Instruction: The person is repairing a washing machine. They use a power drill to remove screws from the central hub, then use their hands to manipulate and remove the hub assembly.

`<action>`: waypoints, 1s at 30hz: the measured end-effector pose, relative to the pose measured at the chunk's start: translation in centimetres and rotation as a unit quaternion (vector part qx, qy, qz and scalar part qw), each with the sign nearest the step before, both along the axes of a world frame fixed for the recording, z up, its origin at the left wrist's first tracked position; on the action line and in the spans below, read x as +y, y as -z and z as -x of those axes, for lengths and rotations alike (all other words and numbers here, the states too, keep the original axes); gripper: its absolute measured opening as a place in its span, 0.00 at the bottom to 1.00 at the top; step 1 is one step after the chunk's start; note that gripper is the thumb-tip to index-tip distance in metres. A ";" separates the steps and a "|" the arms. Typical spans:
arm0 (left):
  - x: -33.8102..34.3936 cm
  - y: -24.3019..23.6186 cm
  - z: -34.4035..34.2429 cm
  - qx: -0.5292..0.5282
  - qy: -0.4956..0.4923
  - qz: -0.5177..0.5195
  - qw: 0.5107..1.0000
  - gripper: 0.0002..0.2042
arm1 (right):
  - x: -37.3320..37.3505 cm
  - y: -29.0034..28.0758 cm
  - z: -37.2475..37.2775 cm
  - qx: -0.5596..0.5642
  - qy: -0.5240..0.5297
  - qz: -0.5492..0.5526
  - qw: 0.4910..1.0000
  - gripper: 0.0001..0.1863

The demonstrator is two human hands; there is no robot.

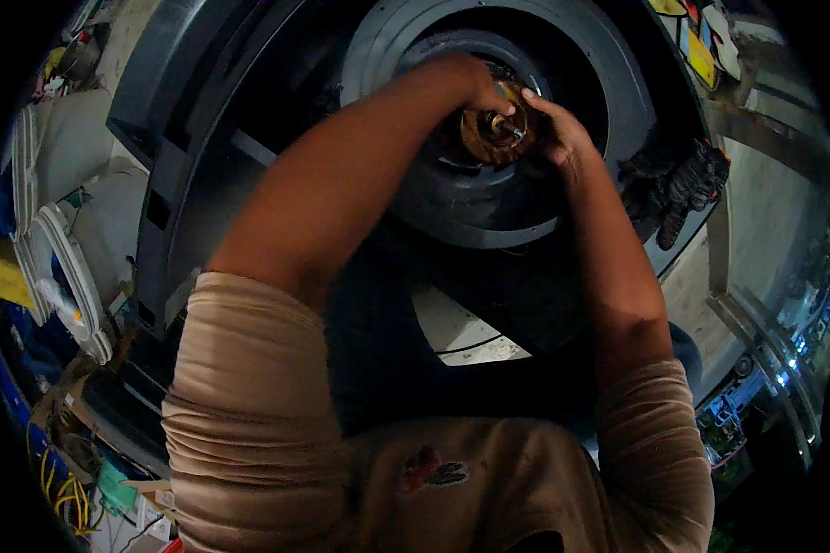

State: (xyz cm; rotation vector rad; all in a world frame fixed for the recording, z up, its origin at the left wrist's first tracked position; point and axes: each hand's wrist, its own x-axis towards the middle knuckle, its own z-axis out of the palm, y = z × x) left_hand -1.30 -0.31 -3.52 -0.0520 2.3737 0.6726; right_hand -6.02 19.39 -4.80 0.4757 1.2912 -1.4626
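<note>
A round brownish metal fitting with a shaft at its middle [489,138] sits in the centre of a large black molded housing with a ringed opening [581,101]. My left hand [475,88] grips the fitting's upper left side, its fingers bent and partly hidden behind the hand and forearm. My right hand [563,134] holds the fitting's right side, with thumb and fingers curved against it; some fingertips are out of sight. Dark crumpled gloves [678,184] lie on the housing's right part, beside my right forearm.
White bucket-like containers [78,281] stand at the left, with yellow cable [74,498] and assorted items below them. A metal frame [756,327] runs along the right. Yellow and white gloves or cloths [705,46] are at upper right. My legs are beneath the housing.
</note>
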 end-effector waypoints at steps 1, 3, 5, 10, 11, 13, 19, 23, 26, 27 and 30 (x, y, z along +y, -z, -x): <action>0.0 0.0 0.0 0.006 0.011 -0.002 1.000 0.44 | 0.2 0.1 0.0 0.011 0.003 -0.005 1.000 0.35; 0.3 -0.9 0.2 -0.001 0.025 0.023 0.999 0.42 | 0.6 0.1 0.1 0.034 0.011 -0.015 0.999 0.34; 0.4 -1.6 0.4 -0.013 0.025 0.034 0.999 0.41 | 0.4 -0.1 -0.1 0.045 0.023 -0.012 0.999 0.34; -0.1 -0.6 0.1 -0.030 0.074 0.033 0.996 0.39 | -0.6 -2.2 -0.4 0.073 -0.035 -0.051 0.995 0.29; 0.5 -1.5 0.6 -0.006 0.078 0.038 0.996 0.39 | 0.9 -1.0 0.2 0.084 -0.038 -0.040 0.995 0.28; 1.0 -3.3 -0.1 0.029 0.074 0.051 0.995 0.38 | 1.7 -0.3 0.6 0.082 -0.044 -0.021 0.995 0.27; 0.4 -2.9 -0.6 0.020 0.034 0.017 0.999 0.37 | 0.8 -0.5 -0.4 0.048 -0.015 0.017 0.999 0.26; 0.1 -3.5 -0.4 0.031 0.032 -0.008 0.999 0.38 | 0.9 0.1 -0.2 0.049 -0.007 0.016 0.999 0.30; -0.1 -3.0 -0.5 0.049 0.016 -0.017 0.999 0.38 | 0.4 -0.4 -0.5 0.030 0.001 0.003 1.000 0.32; -0.3 -2.9 -0.5 0.054 0.013 -0.026 0.998 0.38 | 0.3 -0.6 -0.6 0.032 -0.001 -0.004 0.999 0.32; -0.5 -3.0 -0.6 0.069 0.005 -0.050 0.996 0.38 | 0.6 -0.5 -0.7 0.040 0.015 -0.019 0.999 0.32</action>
